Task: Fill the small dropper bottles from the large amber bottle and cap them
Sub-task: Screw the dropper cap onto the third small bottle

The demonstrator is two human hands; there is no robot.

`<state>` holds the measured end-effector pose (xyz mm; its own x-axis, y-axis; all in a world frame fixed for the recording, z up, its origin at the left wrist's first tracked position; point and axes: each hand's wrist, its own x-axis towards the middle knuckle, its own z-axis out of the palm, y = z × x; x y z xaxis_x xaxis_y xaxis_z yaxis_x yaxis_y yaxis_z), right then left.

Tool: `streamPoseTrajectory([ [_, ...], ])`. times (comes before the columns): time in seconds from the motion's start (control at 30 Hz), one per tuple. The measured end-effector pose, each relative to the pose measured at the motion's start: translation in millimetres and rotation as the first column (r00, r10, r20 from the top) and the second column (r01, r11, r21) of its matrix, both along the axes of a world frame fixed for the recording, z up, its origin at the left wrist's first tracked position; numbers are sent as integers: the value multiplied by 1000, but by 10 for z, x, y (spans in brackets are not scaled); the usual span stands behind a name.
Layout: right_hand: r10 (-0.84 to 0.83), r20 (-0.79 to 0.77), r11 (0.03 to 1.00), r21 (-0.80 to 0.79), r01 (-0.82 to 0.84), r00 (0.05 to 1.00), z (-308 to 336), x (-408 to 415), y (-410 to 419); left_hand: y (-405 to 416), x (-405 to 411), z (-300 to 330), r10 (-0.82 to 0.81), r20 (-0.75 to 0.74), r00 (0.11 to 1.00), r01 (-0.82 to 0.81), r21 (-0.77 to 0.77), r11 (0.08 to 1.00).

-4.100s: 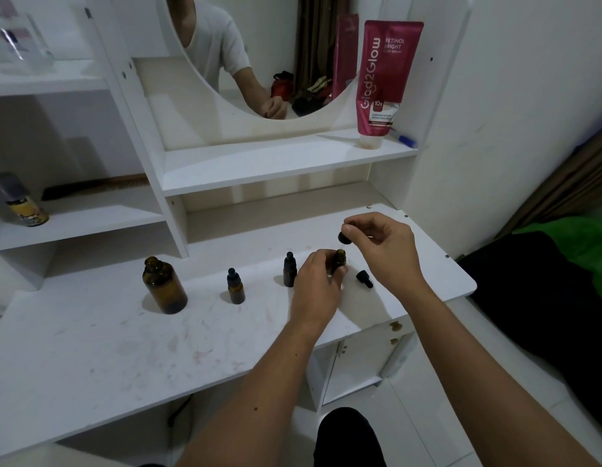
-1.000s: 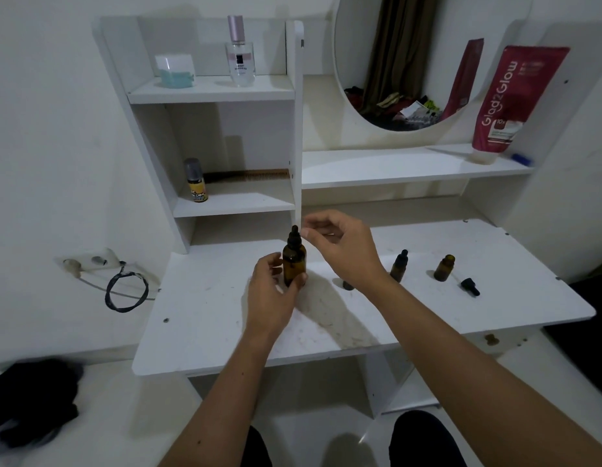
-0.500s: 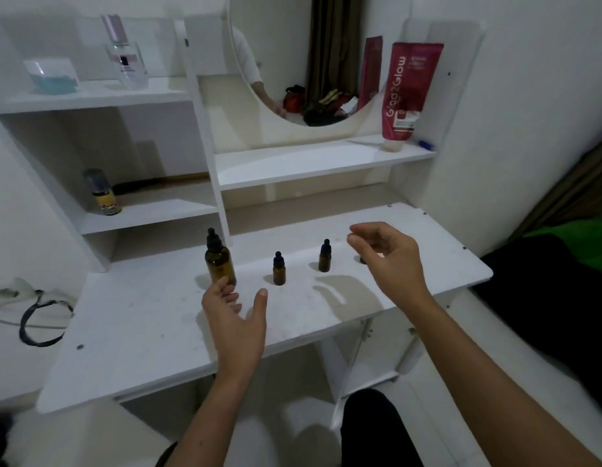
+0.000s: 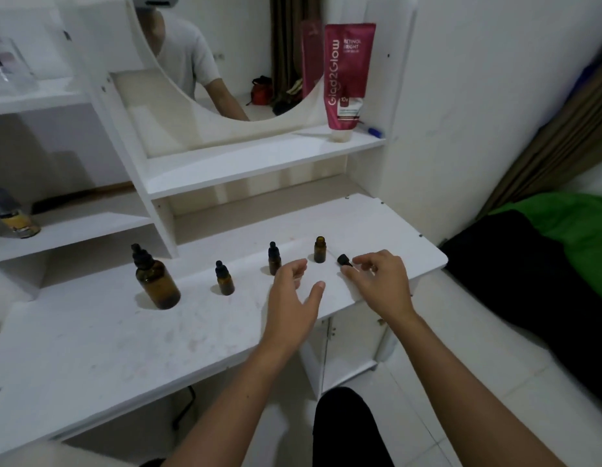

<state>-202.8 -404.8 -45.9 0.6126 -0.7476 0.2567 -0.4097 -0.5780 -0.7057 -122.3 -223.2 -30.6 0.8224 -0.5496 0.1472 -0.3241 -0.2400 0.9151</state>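
Note:
The large amber bottle (image 4: 157, 284) stands capped with its black dropper top on the left of the white desk (image 4: 107, 332). Two small capped dropper bottles (image 4: 224, 278) (image 4: 274, 259) stand to its right. A third small bottle (image 4: 320, 250) stands uncapped farther right. Its black dropper cap (image 4: 344, 260) lies on the desk beside it. My right hand (image 4: 380, 281) has its fingertips at that cap, touching or just short of it. My left hand (image 4: 294, 298) hovers open in front of the small bottles, holding nothing.
A red tube (image 4: 346, 79) stands on the upper shelf by the round mirror (image 4: 225, 62). A small can (image 4: 16, 217) sits on the left shelf. The desk's right edge ends near a bed with green and black cloth (image 4: 545, 257).
Both hands moved right and forward along the desk. My right hand dropped to the loose dropper cap; the view shifted right, and the uncapped bottle came out from behind the hand.

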Motion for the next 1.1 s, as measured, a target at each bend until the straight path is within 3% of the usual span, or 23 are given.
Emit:
streamPoseTrajectory([
  [0.23,-33,90,999,24,31,995,-38,-48,-5,-397,225,-22,4,44,999,-6,33,999],
  [0.43,-87,314,936,350,-30,945,109,-195,-82,-566,364,-41,28,30,999,-27,-12,1000],
  [0.53,-85,414,899,424,-109,906,236,-172,-122,-557,406,-45,34,15,999,-33,-40,999],
  [0.77,41,511,907,341,-246,859,574,107,-106,-541,439,-58,39,4,999,-38,-86,996],
  [1.1,272,306,956,26,-294,912,664,328,-97,-574,453,-93,45,26,999,-43,-79,996],
])
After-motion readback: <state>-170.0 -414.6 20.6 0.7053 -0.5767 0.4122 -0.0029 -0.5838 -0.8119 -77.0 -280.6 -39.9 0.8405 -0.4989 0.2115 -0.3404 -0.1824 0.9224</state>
